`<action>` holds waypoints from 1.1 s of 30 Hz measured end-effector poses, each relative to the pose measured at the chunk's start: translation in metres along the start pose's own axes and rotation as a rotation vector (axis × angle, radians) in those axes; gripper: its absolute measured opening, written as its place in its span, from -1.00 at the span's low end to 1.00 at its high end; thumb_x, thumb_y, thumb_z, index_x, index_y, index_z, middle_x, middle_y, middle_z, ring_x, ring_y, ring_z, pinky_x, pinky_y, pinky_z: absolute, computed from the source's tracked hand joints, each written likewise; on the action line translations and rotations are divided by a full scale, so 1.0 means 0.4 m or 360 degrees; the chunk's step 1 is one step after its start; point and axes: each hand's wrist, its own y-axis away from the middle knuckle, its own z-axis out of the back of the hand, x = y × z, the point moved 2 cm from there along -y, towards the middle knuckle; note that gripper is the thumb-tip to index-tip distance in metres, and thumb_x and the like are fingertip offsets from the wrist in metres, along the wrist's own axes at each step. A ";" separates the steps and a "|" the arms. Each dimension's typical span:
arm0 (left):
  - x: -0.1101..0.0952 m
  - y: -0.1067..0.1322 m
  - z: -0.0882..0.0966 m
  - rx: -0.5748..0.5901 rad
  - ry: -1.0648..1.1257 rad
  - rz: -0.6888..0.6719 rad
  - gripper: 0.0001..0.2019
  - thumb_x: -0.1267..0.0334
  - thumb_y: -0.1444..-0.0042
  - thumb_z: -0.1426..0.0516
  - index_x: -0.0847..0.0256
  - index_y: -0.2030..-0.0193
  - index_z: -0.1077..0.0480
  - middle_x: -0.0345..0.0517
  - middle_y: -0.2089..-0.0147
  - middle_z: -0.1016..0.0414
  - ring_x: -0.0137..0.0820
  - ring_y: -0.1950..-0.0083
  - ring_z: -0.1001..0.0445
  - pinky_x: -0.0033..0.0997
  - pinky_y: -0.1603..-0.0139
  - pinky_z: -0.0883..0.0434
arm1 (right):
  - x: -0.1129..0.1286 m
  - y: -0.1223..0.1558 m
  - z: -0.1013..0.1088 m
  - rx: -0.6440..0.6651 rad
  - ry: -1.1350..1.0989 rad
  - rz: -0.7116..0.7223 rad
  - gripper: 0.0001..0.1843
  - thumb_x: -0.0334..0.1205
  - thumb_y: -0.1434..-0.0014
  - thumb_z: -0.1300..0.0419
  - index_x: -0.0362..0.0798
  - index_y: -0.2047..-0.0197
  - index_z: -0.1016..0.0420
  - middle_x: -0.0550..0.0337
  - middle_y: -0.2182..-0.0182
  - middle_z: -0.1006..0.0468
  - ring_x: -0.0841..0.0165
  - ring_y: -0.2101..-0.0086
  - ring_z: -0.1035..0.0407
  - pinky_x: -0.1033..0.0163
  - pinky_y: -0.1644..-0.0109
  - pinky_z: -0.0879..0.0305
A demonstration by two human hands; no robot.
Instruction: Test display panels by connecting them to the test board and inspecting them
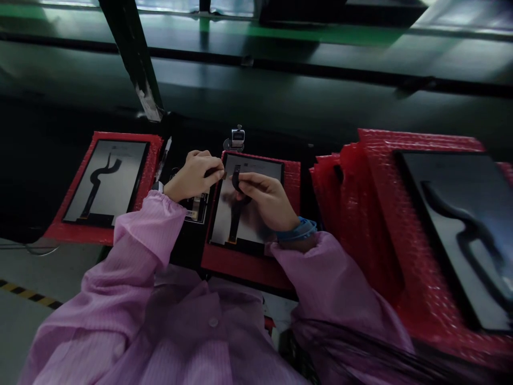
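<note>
Going easy is advised, since the black ribbon over the middle screen is pinched by the right hand, though whether anything's gripped by the left hand can't be told.

One screen ran off the right edge. The tally counter was too small to read. The right hand hid part of a flex cable; whether the left fingers held anything could not be told.
</note>
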 end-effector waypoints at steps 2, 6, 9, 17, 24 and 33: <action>-0.001 0.002 0.000 -0.0005 0.0004 -0.0009 -0.85 0.30 -0.26 -0.07 0.23 0.29 -0.44 -0.16 0.26 -0.53 -0.29 0.06 -0.45 -0.02 -0.32 -0.13 | -0.001 -0.001 0.004 -0.0006 -0.0064 -0.0032 -0.59 0.04 -0.02 -0.44 -0.06 0.16 -0.61 0.26 0.41 -0.53 0.45 0.43 -0.40 0.23 0.26 -0.43; 0.007 -0.002 -0.002 -0.0026 -0.0045 -0.0003 -0.84 0.31 -0.29 -0.07 0.23 0.26 -0.47 -0.15 0.23 -0.55 -0.29 0.03 -0.46 -0.03 -0.33 -0.14 | -0.004 -0.001 0.003 0.0028 -0.0198 -0.0121 -0.59 0.05 -0.04 -0.42 -0.03 0.15 -0.55 0.26 0.39 -0.50 0.42 0.42 -0.42 0.23 0.31 -0.44; 0.013 -0.004 0.000 -0.0207 -0.0135 0.0005 -0.82 0.30 -0.32 -0.07 0.22 0.11 -0.50 -0.04 0.04 -0.57 -0.21 -0.10 -0.44 -0.02 -0.34 -0.18 | -0.015 -0.006 0.008 -0.0091 -0.0213 -0.0138 -0.56 0.02 -0.06 -0.38 0.01 0.03 -0.52 0.21 0.23 -0.54 0.41 0.33 -0.45 0.22 0.23 -0.49; -0.154 0.186 -0.073 -0.0524 -0.0279 0.0008 -0.83 0.34 -0.39 -0.07 0.19 0.00 -0.48 0.00 0.02 -0.49 -0.20 -0.05 -0.44 -0.16 -0.11 -0.44 | -0.022 -0.034 0.082 -0.0625 0.0421 0.0126 -0.70 -0.15 -0.19 -0.18 0.00 0.00 -0.45 0.08 0.03 -0.52 0.32 0.12 -0.46 0.14 -0.04 -0.44; -0.217 0.312 -0.233 -0.0197 -0.0652 -0.0093 -0.80 0.39 -0.38 -0.11 0.23 -0.03 -0.53 0.00 0.04 -0.56 -0.28 0.03 -0.52 -0.27 0.00 -0.51 | 0.003 -0.028 0.081 -0.0140 0.1178 0.0017 -0.65 0.07 -0.20 -0.20 -0.07 0.27 -0.57 0.06 0.37 -0.61 0.29 0.34 -0.43 0.20 0.18 -0.32; -0.258 0.275 -0.261 0.0083 -0.0897 0.0143 -0.85 0.43 -0.39 -0.06 0.33 0.07 -0.47 0.03 0.07 -0.55 -0.28 0.02 -0.55 -0.34 0.03 -0.50 | 0.000 -0.007 0.025 0.0186 0.1285 0.0118 -0.54 0.24 -0.02 -0.25 0.01 0.58 -0.41 0.09 0.60 -0.50 0.30 0.55 -0.31 0.20 0.46 -0.18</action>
